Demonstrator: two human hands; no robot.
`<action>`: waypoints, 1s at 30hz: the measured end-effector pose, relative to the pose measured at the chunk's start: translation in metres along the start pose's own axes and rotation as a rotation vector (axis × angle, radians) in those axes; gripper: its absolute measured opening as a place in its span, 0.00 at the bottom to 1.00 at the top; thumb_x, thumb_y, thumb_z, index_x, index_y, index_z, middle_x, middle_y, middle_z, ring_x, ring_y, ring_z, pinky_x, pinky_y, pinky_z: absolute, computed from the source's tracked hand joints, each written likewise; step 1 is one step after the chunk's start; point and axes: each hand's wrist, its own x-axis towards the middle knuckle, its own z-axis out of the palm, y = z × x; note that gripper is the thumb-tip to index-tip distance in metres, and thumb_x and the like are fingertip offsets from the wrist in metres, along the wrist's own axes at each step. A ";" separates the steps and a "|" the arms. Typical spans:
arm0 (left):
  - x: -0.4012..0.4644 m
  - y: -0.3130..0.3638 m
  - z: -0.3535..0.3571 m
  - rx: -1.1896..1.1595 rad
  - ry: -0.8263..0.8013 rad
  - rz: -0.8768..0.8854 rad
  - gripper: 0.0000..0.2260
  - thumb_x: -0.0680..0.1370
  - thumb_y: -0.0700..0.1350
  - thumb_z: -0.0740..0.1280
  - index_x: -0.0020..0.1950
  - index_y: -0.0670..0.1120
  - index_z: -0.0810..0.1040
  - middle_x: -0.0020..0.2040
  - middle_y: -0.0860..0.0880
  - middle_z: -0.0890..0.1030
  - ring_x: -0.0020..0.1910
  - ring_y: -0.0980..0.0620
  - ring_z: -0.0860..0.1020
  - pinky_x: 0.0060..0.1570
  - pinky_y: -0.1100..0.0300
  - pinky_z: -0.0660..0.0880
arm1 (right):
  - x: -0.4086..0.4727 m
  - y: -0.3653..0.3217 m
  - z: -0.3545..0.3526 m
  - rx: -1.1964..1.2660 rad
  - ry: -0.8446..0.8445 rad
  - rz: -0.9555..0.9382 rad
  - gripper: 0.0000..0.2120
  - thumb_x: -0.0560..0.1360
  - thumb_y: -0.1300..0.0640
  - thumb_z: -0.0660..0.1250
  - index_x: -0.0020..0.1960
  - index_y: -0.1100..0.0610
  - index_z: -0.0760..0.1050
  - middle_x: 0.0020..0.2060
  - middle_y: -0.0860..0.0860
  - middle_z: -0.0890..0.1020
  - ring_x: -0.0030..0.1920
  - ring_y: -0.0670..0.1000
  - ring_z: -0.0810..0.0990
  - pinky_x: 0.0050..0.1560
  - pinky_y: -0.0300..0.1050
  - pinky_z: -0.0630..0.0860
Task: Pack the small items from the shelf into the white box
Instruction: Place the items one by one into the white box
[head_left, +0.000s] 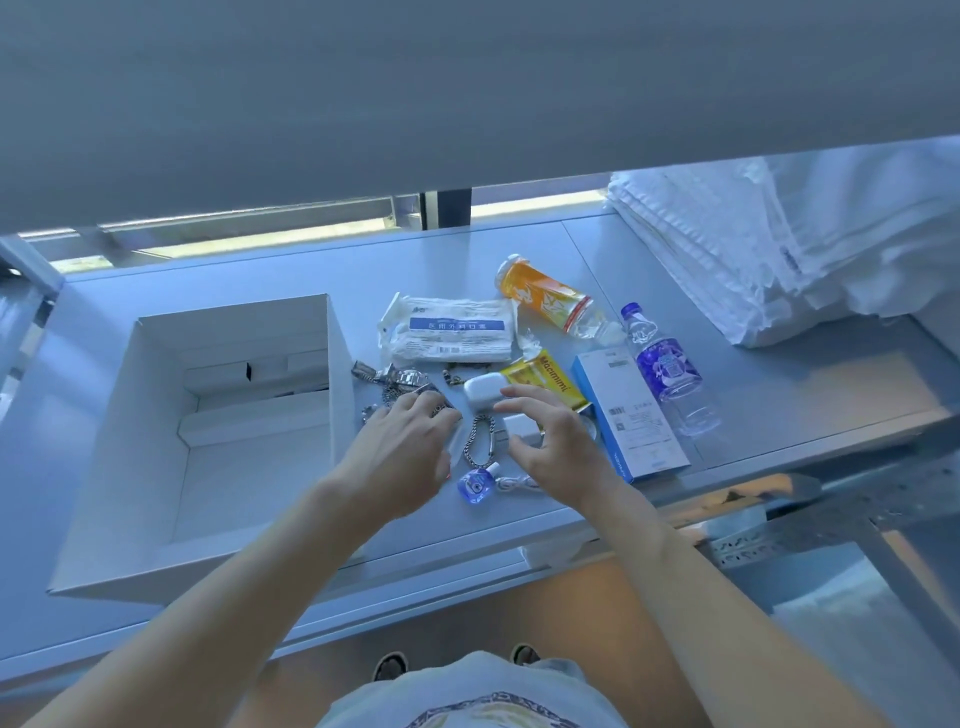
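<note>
- The white box (156, 415) sits open at the left end of the shelf (519, 249), with white inserts inside
- Just right of its wall lie a metal watch (400, 379) and small trinkets
- The left hand (400, 452) hovers palm down over them, fingers loosely spread, gripping nothing that shows
- A chain bracelet (480, 439) and a small blue bottle (475, 486) lie between the hands
- The right hand (550, 441) is half open, thumb and fingers curved around a small white block (519, 426); whether it grips is unclear
- Behind: a white case (480, 392), mask packet (449, 332), yellow sachet (545, 374)
- Further right: orange bottle (545, 296), blue-edged carton (628, 415), water bottle (665, 364), folded white cloths (779, 244)
</note>
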 end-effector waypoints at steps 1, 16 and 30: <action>0.003 0.000 0.001 0.014 -0.036 -0.026 0.19 0.78 0.50 0.63 0.69 0.51 0.72 0.68 0.49 0.72 0.66 0.45 0.72 0.61 0.46 0.74 | 0.000 0.004 -0.002 -0.007 -0.006 0.003 0.18 0.74 0.68 0.69 0.63 0.59 0.82 0.68 0.51 0.78 0.72 0.48 0.71 0.75 0.42 0.65; 0.026 -0.020 0.023 -0.031 -0.270 -0.247 0.18 0.77 0.41 0.64 0.68 0.45 0.70 0.63 0.44 0.71 0.60 0.41 0.73 0.59 0.47 0.74 | 0.005 0.034 -0.005 -0.072 -0.154 -0.028 0.21 0.73 0.68 0.69 0.64 0.57 0.80 0.70 0.49 0.75 0.74 0.47 0.68 0.73 0.36 0.62; 0.020 -0.012 0.028 0.036 -0.305 -0.295 0.19 0.78 0.44 0.69 0.63 0.45 0.64 0.59 0.43 0.74 0.59 0.41 0.73 0.55 0.45 0.77 | 0.011 0.016 0.034 -0.089 -0.170 -0.190 0.20 0.70 0.64 0.73 0.62 0.56 0.82 0.68 0.50 0.78 0.72 0.50 0.72 0.73 0.50 0.67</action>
